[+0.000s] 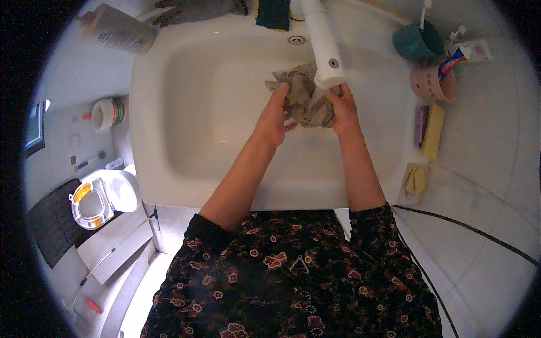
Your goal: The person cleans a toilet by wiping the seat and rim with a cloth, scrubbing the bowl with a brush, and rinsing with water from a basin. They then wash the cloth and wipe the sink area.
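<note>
A crumpled greyish-brown cloth (302,95) is bunched between my two hands, under the spout of a white faucet (324,46). My left hand (274,116) grips its left side, thumb on top and fingers partly beneath. On the other side my right hand (344,107) holds the cloth, its fingertips partly hidden by the spout. Water seems to fall onto the cloth just below the spout, though this is blurred. Both hands are over the basin of a white sink (190,114), whose overflow hole (296,40) shows on the back wall.
On the right rim stand a teal cup (416,40), a pink cup (433,82) with a toothpaste tube (452,63), and a soap dish with yellow soap (415,179). A bottle (122,31) and a dark sponge (273,14) sit along the back. A toilet (120,190) is at lower left.
</note>
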A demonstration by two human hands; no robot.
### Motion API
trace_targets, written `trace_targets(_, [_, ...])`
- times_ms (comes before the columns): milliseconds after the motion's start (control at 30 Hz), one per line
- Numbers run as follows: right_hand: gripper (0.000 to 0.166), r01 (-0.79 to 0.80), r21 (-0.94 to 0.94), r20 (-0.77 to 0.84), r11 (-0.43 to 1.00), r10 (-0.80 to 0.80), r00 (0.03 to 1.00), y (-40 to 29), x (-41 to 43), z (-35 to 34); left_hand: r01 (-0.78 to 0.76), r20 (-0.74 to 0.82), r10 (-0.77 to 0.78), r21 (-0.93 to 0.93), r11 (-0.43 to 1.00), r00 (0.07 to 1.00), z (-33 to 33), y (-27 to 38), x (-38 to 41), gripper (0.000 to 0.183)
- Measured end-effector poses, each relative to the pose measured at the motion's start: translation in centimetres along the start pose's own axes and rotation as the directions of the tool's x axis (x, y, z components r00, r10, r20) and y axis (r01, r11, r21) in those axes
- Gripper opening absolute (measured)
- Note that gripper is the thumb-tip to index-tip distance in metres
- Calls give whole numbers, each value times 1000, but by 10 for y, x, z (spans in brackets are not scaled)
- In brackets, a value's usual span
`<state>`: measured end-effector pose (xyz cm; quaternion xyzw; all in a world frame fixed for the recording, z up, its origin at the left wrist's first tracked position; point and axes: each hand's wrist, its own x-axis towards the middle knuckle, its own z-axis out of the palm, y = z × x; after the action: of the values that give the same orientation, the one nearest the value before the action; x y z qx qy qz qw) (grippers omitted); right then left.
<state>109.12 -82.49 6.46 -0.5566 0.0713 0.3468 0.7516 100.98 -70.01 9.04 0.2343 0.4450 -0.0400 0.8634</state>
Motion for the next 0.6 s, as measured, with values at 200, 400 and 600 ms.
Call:
trace_targets(200, [45, 438, -740, 351, 511, -263, 899, -14, -64, 79, 50, 527, 167, -373, 927, 833, -46, -17, 53, 34])
trace_targets(400, [38, 300, -905, 146, 302, -440, 886, 26, 32, 20, -229, 284, 262, -145, 963, 922, -18, -38, 40, 29])
trace_targets(600, [36, 306, -870, 73, 387, -513, 856, 18, -24, 61, -282, 396, 373, -268, 921, 839, -34, -40, 58, 35])
